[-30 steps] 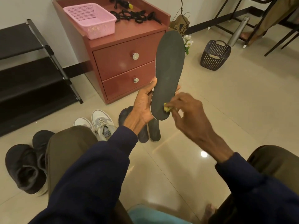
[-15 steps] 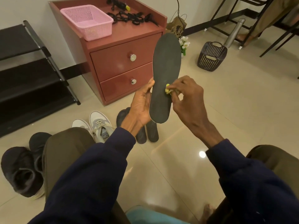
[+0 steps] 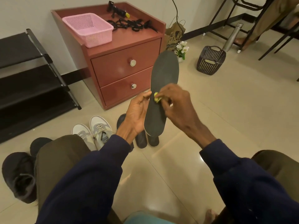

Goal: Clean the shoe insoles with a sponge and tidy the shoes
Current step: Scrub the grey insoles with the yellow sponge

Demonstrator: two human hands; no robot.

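Insole (image 3: 163, 73), dark, held upright in the air above the floor (image 3: 226, 126), toe end up, in front of the red cabinet (image 3: 119, 65). The left hand (image 3: 137, 113) grips its left edge, thumb on the front and the other fingers hidden behind, while the right hand (image 3: 176, 105) pinches a small yellow sponge (image 3: 156, 97) in curled fingers and presses it to the insole's face, just beside the left thumb. On the floor below: two spare insoles (image 3: 141, 140) side by side, white shoes (image 3: 95, 131) to their left, black shoes (image 3: 19, 173) further left; beyond: pink basket (image 3: 90, 29) and black straps (image 3: 129, 25) on the cabinet, rack (image 3: 24, 78) at left, dark basket (image 3: 210, 60) at right.
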